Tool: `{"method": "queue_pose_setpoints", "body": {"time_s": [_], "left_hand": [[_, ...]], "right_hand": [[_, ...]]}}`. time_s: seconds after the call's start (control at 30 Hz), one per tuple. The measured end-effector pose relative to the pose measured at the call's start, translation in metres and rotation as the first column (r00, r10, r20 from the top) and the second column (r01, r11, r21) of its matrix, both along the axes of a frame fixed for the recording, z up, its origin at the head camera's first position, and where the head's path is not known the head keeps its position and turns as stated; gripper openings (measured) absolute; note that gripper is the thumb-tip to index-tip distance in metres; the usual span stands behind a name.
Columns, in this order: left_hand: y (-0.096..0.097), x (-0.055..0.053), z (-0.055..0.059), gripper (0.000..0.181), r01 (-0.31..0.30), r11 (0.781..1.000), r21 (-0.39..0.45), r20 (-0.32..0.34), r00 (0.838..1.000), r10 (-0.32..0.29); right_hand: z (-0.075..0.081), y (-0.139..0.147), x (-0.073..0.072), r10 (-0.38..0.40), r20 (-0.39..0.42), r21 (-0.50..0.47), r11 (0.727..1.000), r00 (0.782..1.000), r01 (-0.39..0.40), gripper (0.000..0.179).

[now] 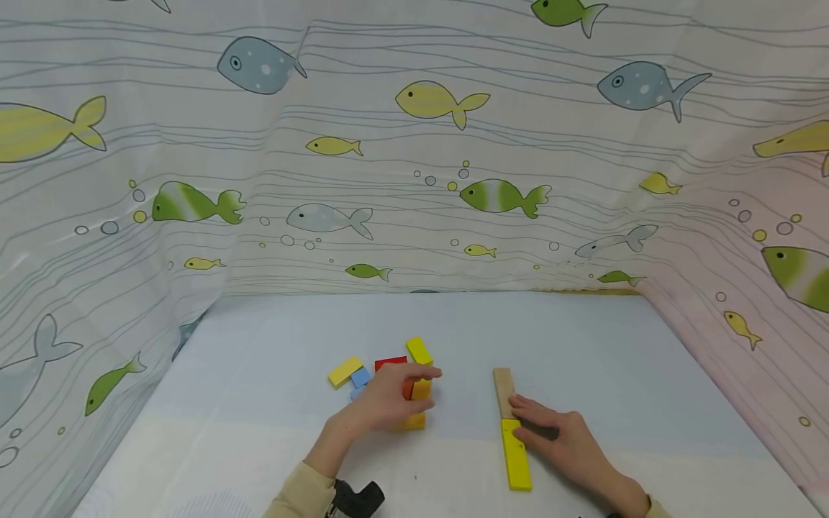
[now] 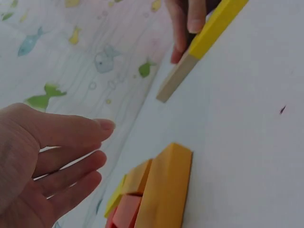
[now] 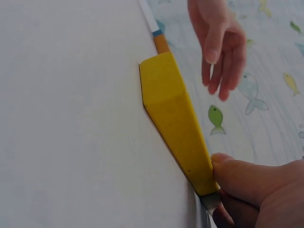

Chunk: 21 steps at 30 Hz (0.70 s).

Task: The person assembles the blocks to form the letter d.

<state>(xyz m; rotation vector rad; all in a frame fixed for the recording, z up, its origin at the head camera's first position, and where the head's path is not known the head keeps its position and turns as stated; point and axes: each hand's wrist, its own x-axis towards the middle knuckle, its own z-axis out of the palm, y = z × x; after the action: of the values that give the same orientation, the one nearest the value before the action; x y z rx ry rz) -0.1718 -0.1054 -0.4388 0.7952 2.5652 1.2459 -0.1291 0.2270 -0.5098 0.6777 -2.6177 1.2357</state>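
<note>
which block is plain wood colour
The tan block by the right hand, end to end with a yellow block; the other blocks in view are yellow, orange, red or blue.

The left grip, a bare hand, has its fingers extended near a large orange block, a smaller orange block, a red block and a yellow piece on the table. Beyond, the right grip is beside a wooden block and a long yellow block, laid end to end.
</note>
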Motion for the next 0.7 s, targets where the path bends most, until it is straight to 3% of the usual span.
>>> {"method": "queue_pose_setpoints", "body": {"time_s": [0.27,0.53,0.7], "left_hand": [[-0.030,-0.016,-0.005,0.044,-0.071,0.997,-0.012,0.093,0.993,0.071],[-0.040,-0.019,-0.009,0.048,-0.059,0.998,-0.022,0.074,0.995,0.061],[-0.043,-0.021,-0.011,0.048,-0.075,0.995,-0.072,0.079,0.994,0.080]], "right_hand": [[-0.001,0.000,0.001,-0.006,-0.010,0.012,1.000,1.000,0.006,0.037],[-0.001,0.000,0.001,0.003,-0.027,0.009,1.000,1.000,-0.003,0.037],[0.000,-0.001,0.001,0.007,-0.030,0.010,1.000,1.000,-0.007,0.037]]}}
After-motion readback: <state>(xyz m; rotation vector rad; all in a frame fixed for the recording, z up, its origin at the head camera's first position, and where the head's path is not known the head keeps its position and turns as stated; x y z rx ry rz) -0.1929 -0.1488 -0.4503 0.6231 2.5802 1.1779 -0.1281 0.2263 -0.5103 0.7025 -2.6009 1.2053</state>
